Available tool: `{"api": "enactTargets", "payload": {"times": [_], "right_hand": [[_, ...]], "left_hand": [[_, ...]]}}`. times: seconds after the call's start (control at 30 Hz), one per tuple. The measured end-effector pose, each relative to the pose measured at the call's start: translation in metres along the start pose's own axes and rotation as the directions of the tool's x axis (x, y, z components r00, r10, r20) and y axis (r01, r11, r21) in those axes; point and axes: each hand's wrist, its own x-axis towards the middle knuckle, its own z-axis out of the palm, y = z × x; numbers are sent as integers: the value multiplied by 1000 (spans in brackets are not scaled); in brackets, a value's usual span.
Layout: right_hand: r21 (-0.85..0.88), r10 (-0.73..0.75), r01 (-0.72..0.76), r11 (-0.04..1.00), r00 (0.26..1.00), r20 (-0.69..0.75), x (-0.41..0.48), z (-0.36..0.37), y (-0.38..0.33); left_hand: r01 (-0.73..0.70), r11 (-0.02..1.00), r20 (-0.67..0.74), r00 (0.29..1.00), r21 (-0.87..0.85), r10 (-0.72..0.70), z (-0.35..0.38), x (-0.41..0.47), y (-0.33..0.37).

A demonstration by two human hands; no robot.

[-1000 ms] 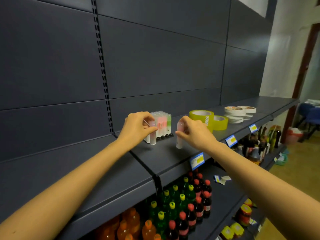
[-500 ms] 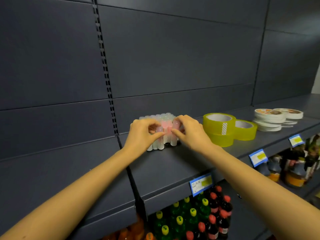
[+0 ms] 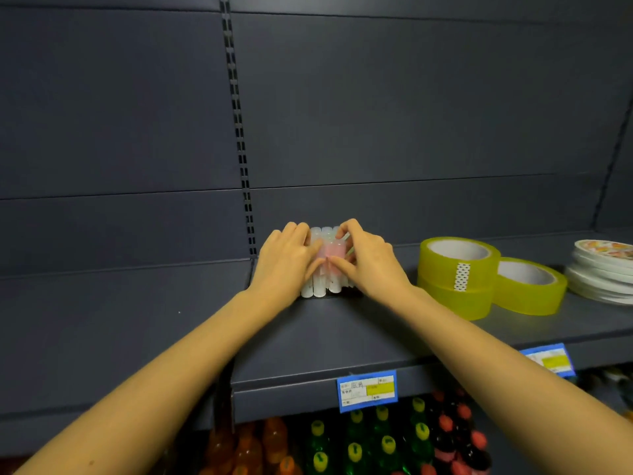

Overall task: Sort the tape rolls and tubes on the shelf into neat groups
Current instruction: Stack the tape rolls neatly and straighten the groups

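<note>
A tight cluster of upright tubes [image 3: 325,265], white with a few pink and a hint of green, stands on the dark shelf [image 3: 342,337] near the back panel. My left hand [image 3: 286,262] presses against the cluster's left side and my right hand [image 3: 368,262] against its right, fingers pinching the pink tubes on top. Right of the hands, two yellow tape rolls are stacked [image 3: 457,277], with a single yellow roll [image 3: 529,286] beside them. A pile of flat white tape rolls [image 3: 603,269] lies at the far right.
Blue and yellow price tags [image 3: 367,390] hang on the shelf's front edge. Below are bottles with yellow, red and orange caps [image 3: 383,443]. A slotted upright [image 3: 239,132] splits the back panel; the left shelf section sits a little lower.
Both hands brought single tubes into the cluster and now squeeze it from both sides. The camera moved closer and turned left.
</note>
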Motion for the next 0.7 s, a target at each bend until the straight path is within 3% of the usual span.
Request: {"api": "enactTargets", "payload": {"times": [0.17, 0.37, 0.5, 0.7], "right_hand": [[7, -33, 33, 999, 999, 33, 4, 2, 6], [-246, -136, 151, 957, 988, 77, 7, -9, 4], [-229, -91, 138, 964, 974, 206, 23, -29, -1], [-342, -80, 211, 916, 929, 360, 42, -41, -19]], "left_hand": [[33, 998, 34, 999, 60, -35, 2, 0, 4], [147, 984, 23, 989, -103, -145, -4, -9, 7], [321, 931, -54, 941, -177, -335, -15, -14, -4], [439, 895, -9, 898, -74, -441, -30, -36, -33]]}}
